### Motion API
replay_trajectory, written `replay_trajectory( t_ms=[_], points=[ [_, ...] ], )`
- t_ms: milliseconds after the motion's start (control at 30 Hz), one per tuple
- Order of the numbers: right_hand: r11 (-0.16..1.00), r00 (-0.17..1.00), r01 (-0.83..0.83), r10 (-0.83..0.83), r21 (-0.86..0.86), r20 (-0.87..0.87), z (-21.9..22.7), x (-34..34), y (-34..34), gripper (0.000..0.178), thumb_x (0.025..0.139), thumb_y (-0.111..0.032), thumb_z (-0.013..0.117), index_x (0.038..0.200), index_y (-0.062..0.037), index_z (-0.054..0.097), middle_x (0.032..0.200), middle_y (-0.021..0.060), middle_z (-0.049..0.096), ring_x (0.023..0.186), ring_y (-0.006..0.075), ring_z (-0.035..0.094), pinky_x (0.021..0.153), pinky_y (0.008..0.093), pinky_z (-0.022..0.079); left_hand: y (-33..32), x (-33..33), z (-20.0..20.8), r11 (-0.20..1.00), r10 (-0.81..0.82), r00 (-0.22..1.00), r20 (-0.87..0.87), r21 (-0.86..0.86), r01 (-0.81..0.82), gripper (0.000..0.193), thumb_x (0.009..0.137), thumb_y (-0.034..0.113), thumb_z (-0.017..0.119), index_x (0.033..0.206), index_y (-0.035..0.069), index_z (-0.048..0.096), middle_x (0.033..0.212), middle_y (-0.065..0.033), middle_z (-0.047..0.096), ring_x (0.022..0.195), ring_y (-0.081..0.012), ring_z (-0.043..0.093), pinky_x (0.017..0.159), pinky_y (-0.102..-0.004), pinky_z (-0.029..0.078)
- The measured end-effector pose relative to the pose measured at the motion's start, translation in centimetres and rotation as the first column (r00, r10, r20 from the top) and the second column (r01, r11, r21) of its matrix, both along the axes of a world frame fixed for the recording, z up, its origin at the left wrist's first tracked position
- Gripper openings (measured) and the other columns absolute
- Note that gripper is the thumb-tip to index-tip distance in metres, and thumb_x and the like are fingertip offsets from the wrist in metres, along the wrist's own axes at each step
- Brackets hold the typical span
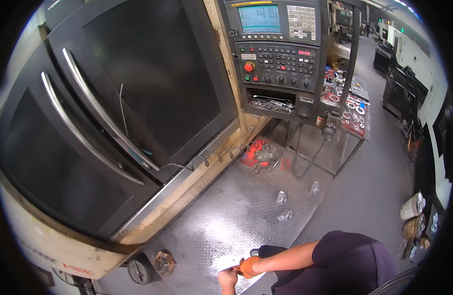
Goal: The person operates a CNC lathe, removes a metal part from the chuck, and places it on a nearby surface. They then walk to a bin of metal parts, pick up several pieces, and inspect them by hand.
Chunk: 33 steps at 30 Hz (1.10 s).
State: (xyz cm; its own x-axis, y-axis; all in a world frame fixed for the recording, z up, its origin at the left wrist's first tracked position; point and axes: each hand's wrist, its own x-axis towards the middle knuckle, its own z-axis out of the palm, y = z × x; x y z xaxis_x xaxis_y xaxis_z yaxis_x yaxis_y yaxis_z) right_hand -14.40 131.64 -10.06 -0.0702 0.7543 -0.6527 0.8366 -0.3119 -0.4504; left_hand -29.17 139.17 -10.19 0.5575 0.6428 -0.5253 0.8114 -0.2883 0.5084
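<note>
My left hand (228, 280), bare, comes up from the lower edge and is closed at the orange glove (247, 268). That glove covers my right wrist, below a bare forearm and a dark sleeve. My right hand (239, 268) meets the left one; its fingers look dark and are mostly hidden, so how they are bent I cannot tell. Both hands are low in front of my body, over the metal tread-plate floor (202, 216).
A machine with dark doors (157, 64) and long metal handles stands left, a control panel (278, 54) beside it. Several metal parts (281, 197) lie on the plate near a red tray (256, 152). A parts table (353, 115) stands right; cans (413, 206) stand far right.
</note>
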Motion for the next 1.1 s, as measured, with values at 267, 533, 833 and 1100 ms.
replay_trajectory(
  t_ms=[267,533,833,1100],
  points=[
    [0.957,1.0,-0.028,0.028,0.29,0.005,12.1,2.5,9.6,0.02,0.082,-0.031,0.063,0.095,-0.0202,0.075,0.092,0.0098,0.075,0.083,0.0308,0.072,0.068,0.049,0.055,8.5,5.2,15.8,0.798,0.595,0.6,0.535,-0.487,-0.356,0.034,0.101,0.019,0.051,0.128,0.006,0.065,0.113,-0.008,0.074,0.102,-0.0194,0.07,0.091,-0.0334,0.054],
    [0.487,0.588,-0.804,0.735,0.341,0.337,15.3,-9.5,27.1,0.03,0.091,-0.033,0.058,0.099,-0.0105,0.075,0.106,0.0152,0.074,0.093,0.0336,0.071,0.076,0.046,0.055,21.1,-7.1,19.1,0.468,0.69,0.065,0.721,-0.376,-0.8,0.036,0.096,0.021,0.051,0.124,0.001,0.063,0.133,-0.0187,0.058,0.127,-0.0284,0.052,0.107,-0.0378,0.04],
    [0.752,0.856,-0.34,0.496,0.564,-0.145,22.6,-21.7,28.5,0.042,0.09,-0.039,0.059,0.074,-0.0028,0.071,0.073,0.0212,0.068,0.065,0.0376,0.066,0.061,0.0462,0.051,20.0,-18.5,15.6,0.066,0.469,0.138,0.873,0.121,-0.99,0.029,0.092,0.02,0.055,0.111,0.001,0.066,0.113,-0.0129,0.068,0.102,-0.0224,0.063,0.087,-0.034,0.051],
    [0.472,0.663,-0.656,0.733,0.589,0.152,28.7,-27.6,31.4,0.046,0.086,-0.051,0.061,0.07,-0.0097,0.072,0.074,0.0189,0.068,0.072,0.0412,0.068,0.068,0.0498,0.054,21.9,-26.9,22.3,0.473,0.596,0.182,0.782,-0.159,-0.866,0.029,0.089,0.01,0.059,0.114,0.004,0.072,0.099,-0.0092,0.075,0.086,-0.0212,0.072,0.078,-0.0307,0.056]
  ],
)
